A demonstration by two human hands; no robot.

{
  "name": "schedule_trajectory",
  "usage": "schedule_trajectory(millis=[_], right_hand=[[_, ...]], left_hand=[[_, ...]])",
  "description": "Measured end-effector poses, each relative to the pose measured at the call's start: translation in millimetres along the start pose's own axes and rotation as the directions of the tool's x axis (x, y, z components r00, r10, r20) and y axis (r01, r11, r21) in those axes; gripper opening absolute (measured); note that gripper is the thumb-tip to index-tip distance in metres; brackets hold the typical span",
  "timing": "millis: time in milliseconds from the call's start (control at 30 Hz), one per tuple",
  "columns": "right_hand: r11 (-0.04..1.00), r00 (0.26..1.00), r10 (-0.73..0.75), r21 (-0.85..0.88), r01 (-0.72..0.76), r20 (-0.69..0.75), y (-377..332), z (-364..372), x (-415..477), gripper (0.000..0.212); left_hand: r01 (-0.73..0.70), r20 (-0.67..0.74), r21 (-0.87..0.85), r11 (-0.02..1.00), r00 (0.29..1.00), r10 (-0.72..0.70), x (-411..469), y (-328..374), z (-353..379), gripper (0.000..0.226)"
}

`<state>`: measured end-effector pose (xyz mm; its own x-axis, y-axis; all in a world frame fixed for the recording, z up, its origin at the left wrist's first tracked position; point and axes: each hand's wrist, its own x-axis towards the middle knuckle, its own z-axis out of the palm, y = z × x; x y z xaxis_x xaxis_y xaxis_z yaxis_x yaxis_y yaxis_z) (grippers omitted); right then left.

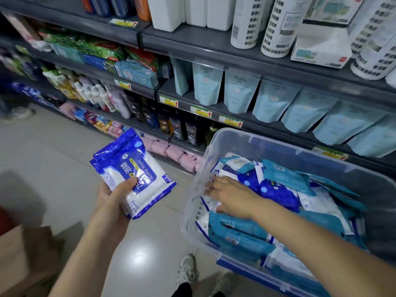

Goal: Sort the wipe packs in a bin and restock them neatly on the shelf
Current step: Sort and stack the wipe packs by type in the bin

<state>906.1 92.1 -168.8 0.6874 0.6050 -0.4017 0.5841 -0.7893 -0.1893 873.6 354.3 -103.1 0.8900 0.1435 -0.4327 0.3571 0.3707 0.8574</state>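
Left hand (113, 196) clasps stack of blue alcohol wipe packs (134, 174); right hand (231, 197), at its 3 o'clock, lies unclenched, flat on packs inside clear bin (278, 144)

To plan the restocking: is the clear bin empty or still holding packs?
Holding packs: the clear bin has many wipe packs, right hand among them.

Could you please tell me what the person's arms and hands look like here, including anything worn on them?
Both forearms are bare, with no sleeves in view. The left hand and right hand wear no gloves, and no rings, watch or bracelets are visible. The left thumbnail looks dark.
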Motion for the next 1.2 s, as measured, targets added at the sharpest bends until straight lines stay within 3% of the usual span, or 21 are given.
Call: schedule_trajectory(millis=[167, 233, 300, 533, 667, 1000, 1200], right_hand=[[0.995, 0.987, 0.008, -0.101, 0.008, 0.163, 5.3, -6.0, 12.8, 0.070], [0.994, 0.979, 0.020, -0.114, 0.003, 0.203, 6.7, -12.6, 16.2, 0.073], [0.994, 0.975, 0.027, -0.111, -0.002, 0.221, 8.1, -14.0, 20.0, 0.073], [0.990, 0.980, -0.009, -0.139, 0.037, 0.198, 9.6, -17.6, 13.2, 0.051], [1.000, 0.995, -0.016, 0.020, 0.014, 0.101, 14.5, -18.5, -5.5, 0.026], [0.995, 0.989, -0.012, 0.101, 0.027, -0.150, 30.4, -22.4, -95.4, 0.023], [0.959, 0.930, 0.096, 0.282, 0.009, -0.356, 38.4, -8.4, -147.9, 0.017]], left_hand=[[0.018, -0.066, -0.005, 1.000, 0.998, -0.018, -9.5, -12.1, -8.9, 0.027], [0.009, -0.074, 0.002, 1.000, 0.997, -0.009, -13.7, -15.9, -9.3, 0.038], [0.009, -0.080, 0.006, 1.000, 0.997, -0.008, -18.2, -18.7, -7.8, 0.050], [0.002, -0.086, -0.003, 1.000, 0.996, -0.003, -27.3, -21.6, 7.0, 0.049], [-0.015, -0.067, 0.014, 1.000, 0.998, 0.016, -29.9, -15.8, 21.7, 0.056], [-0.066, 0.092, 0.056, 0.996, 0.994, 0.061, -34.0, -3.2, 68.1, 0.046], [-0.066, 0.210, 0.095, 0.993, 0.977, 0.045, -33.4, -7.9, 102.7, 0.063]])
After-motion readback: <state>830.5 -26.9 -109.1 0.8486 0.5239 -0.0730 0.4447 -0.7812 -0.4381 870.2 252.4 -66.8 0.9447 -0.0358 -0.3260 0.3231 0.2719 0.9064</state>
